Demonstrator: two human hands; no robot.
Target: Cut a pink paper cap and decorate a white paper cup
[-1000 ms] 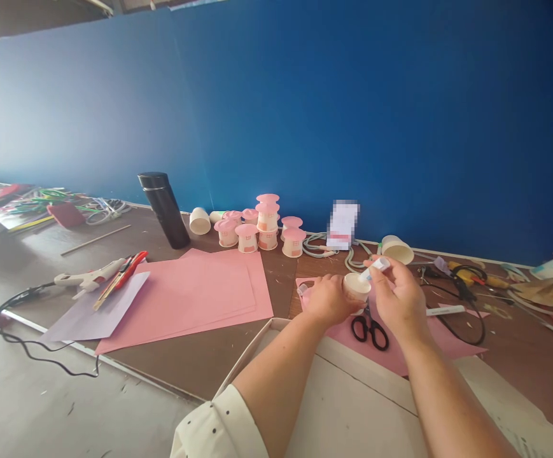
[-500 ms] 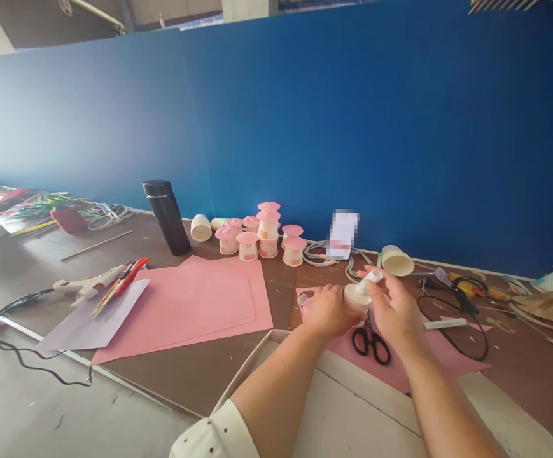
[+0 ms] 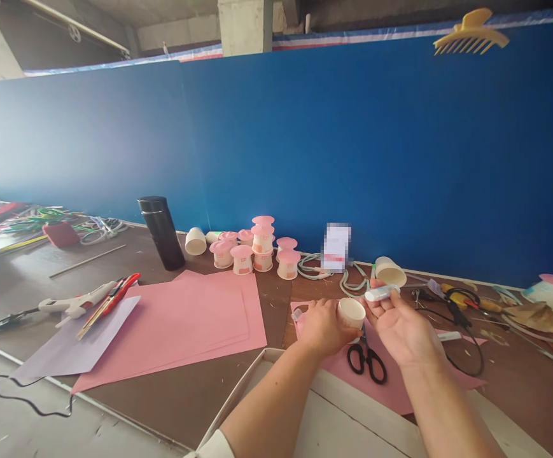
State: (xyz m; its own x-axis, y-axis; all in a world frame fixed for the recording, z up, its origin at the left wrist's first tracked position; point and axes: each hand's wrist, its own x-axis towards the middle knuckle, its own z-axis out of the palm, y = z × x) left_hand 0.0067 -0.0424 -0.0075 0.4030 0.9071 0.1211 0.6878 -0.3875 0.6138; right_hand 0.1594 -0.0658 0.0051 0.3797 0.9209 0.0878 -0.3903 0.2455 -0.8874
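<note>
My left hand (image 3: 322, 327) is closed around a small white paper cup (image 3: 351, 314), whose round top faces up toward me. Just right of it, my right hand (image 3: 407, 331) is turned palm up and grips a white glue stick (image 3: 380, 293) between thumb and fingers. The stick lies almost level, apart from the cup. Below the cup, black-handled scissors (image 3: 368, 364) rest on pink paper (image 3: 395, 395). Farther back stand several paper cups with pink discs (image 3: 263, 242) on top, some of them stacked.
Pink sheets (image 3: 195, 318) and a lilac sheet (image 3: 90, 337) lie left, with a glue gun (image 3: 80, 300) and red cutter (image 3: 114, 302). A black bottle (image 3: 161, 232), phone (image 3: 336, 247) and cables line the blue partition (image 3: 280, 140). A shallow box (image 3: 338, 426) sits near me.
The glue stick has come away from the cup's top and moved right, tipping from slanted to nearly level. My right hand has rolled palm up. My left hand keeps holding the cup.
</note>
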